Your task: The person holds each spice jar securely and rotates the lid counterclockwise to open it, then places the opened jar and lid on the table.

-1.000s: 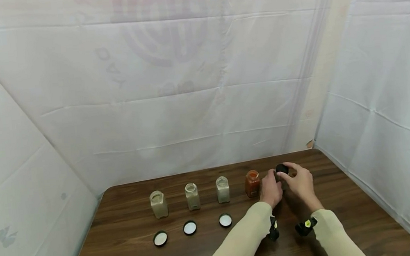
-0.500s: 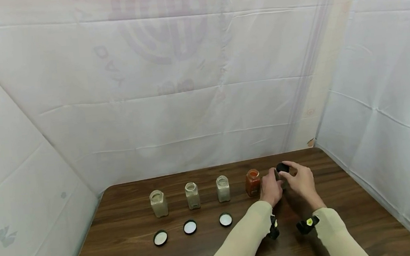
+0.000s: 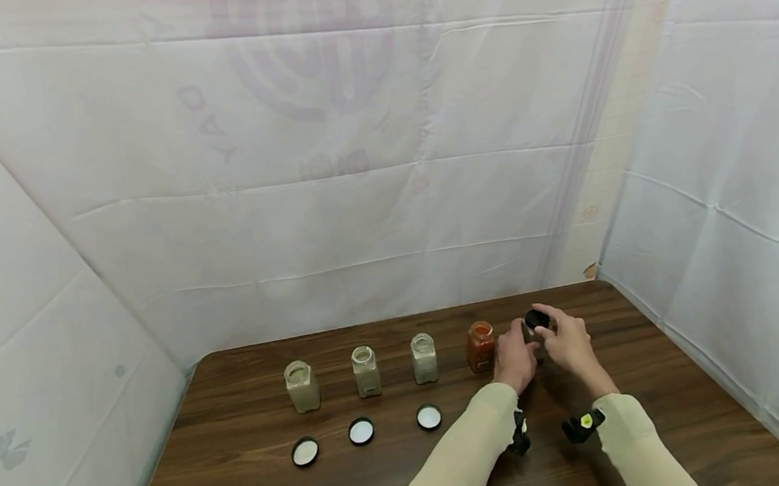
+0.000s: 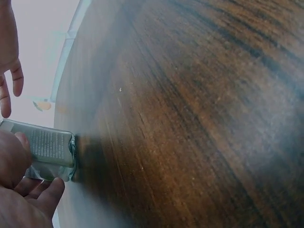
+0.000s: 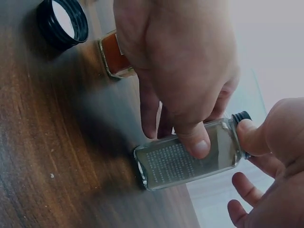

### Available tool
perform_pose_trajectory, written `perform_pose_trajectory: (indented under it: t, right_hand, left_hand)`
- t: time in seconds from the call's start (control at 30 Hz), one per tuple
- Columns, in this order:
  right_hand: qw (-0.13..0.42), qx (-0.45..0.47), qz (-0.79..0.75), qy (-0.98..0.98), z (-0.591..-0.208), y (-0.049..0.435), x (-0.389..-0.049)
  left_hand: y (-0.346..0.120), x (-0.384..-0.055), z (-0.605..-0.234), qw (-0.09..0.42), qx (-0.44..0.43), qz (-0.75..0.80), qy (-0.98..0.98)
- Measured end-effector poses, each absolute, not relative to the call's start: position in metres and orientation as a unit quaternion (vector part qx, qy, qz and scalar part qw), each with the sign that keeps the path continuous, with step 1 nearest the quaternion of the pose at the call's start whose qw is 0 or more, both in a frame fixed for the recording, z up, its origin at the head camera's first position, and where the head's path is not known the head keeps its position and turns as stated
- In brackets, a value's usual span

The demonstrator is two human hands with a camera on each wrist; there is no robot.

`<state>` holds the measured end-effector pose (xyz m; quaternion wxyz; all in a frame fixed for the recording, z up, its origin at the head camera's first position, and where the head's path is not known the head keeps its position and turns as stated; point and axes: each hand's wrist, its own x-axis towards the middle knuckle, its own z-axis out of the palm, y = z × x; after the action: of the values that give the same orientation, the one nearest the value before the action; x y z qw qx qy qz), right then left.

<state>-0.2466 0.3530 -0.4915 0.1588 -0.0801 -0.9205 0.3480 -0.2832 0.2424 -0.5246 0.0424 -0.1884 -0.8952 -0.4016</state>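
At the right end of the row of jars, my left hand [image 3: 516, 357] grips a clear glass spice jar [image 5: 166, 164] round its body. Printed text shows on that jar, which stands upright with its base at the table. My right hand [image 3: 568, 339] pinches the black lid [image 3: 536, 319] on the jar's mouth between thumb and forefinger. Its other fingers are spread away from the glass in the right wrist view. Just left of my left hand is an uncovered jar of orange-red spice [image 3: 480, 348].
Three uncovered jars with pale contents, the nearest to the red one being a whitish jar [image 3: 424, 359], stand farther left. Black lids, such as this lid [image 3: 429, 417], lie white side up before them. Another upturned lid [image 5: 64, 21] shows near the red jar. White sheeting [image 3: 359, 222] encloses the table.
My right hand's thumb and fingers have shifted slightly round the black lid. My left hand keeps its hold on the jar, and the other jars and lids stay put.
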Motion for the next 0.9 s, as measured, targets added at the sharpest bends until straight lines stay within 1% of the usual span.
perform_pose_trajectory:
  t: [0.17,0.57,0.7,0.9]
  right_hand:
    - [0.160,-0.070,0.357,-0.917,-0.4896,0.3537,-0.2446]
    - [0.237,-0.102,0.362,-0.896,-0.4908,0.3473,-0.2420]
    - [0.236,-0.124,0.370,-0.890,-0.4912,0.3454,-0.2409]
    - [0.216,-0.136,0.374,-0.892,-0.4926,0.3451,-0.2399]
  left_hand:
    - [0.2417,-0.2829,-0.5252,0.052,-0.185,-0.393,-0.899]
    - [0.2403,-0.2824,-0.5241,0.053,-0.194,-0.386,-0.900]
    - [0.2408,-0.2835,-0.5246,0.042,-0.187,-0.394,-0.899]
    - [0.2416,-0.2832,-0.5252,0.038,-0.185,-0.403,-0.896]
